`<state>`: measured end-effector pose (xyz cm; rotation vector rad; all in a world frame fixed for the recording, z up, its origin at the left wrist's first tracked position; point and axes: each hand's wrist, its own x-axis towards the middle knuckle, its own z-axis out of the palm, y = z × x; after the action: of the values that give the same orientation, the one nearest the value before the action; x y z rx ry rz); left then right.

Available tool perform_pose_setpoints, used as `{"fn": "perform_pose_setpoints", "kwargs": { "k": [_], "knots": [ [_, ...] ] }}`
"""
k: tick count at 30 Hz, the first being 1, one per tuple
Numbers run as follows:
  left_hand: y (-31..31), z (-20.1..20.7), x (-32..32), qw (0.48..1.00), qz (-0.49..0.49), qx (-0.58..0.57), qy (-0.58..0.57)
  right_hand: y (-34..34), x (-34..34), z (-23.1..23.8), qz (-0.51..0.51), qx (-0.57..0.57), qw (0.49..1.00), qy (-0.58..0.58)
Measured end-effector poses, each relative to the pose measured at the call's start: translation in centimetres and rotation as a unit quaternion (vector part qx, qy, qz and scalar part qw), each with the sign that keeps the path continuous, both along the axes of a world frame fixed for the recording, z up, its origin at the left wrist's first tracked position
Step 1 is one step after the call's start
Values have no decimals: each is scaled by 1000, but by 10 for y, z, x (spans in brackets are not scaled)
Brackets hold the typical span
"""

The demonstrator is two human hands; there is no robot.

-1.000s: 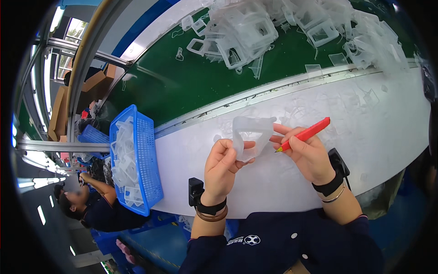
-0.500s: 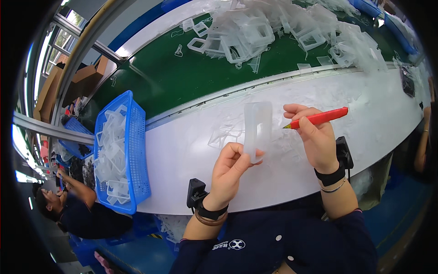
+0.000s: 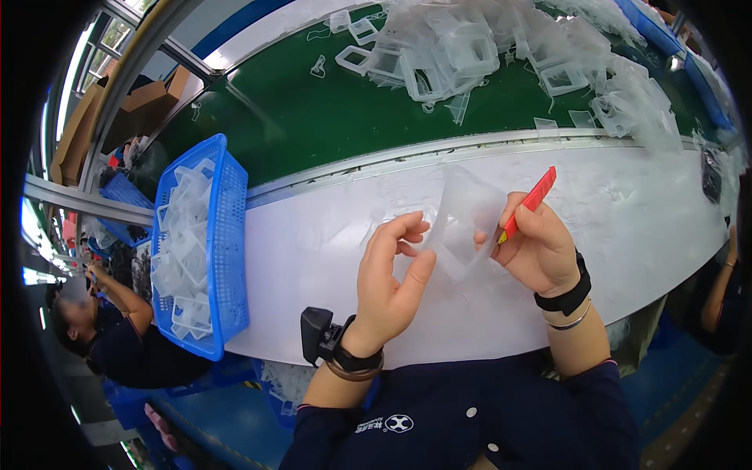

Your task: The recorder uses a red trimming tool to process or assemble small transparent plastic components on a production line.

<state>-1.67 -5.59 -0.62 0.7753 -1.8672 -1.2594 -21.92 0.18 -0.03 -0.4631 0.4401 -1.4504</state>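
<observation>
1. Piece (image 3: 462, 205), milky and translucent, is held up above the white worktop (image 3: 305, 282), between the two hands; its outline is faint on my feed
2. Right hand (image 3: 544, 243) grips a red cutter (image 3: 535, 192) between thumb and fingers, yellow tip pointing down, and seems to pinch the right edge of the piece too, a fingertip showing pale behind it
3. Left hand (image 3: 388, 290) is loosely curled with the thumb well apart, just beside the left edge; whether it touches I cannot tell
4. I judge the piece light, soft and floppy, perhaps a bit slick, quick to bend and easily nicked; I would take it by a corner or along its edge, away from the cutter's tip
5. The worktop looks smooth and glossy, with clear scraps near the hands; a metal rail (image 3: 345, 174) parts it from a green surface (image 3: 313, 125) bearing a translucent heap (image 3: 454, 55)
6. At left I see a blue basket (image 3: 233, 227) full of translucent frames (image 3: 184, 251), and past it a co-worker (image 3: 125, 345) in dark clothing
</observation>
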Motion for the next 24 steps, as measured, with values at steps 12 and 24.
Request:
{"fn": "perform_pose_setpoints", "kwargs": {
  "k": [12,24],
  "knots": [
    [-16,-17,-3,896,-83,393,189,-6,5,-29,17,72,988,137],
    [-19,-29,11,893,-124,335,273,-2,11,-14,-2,-121,881,458]
  ]
}}
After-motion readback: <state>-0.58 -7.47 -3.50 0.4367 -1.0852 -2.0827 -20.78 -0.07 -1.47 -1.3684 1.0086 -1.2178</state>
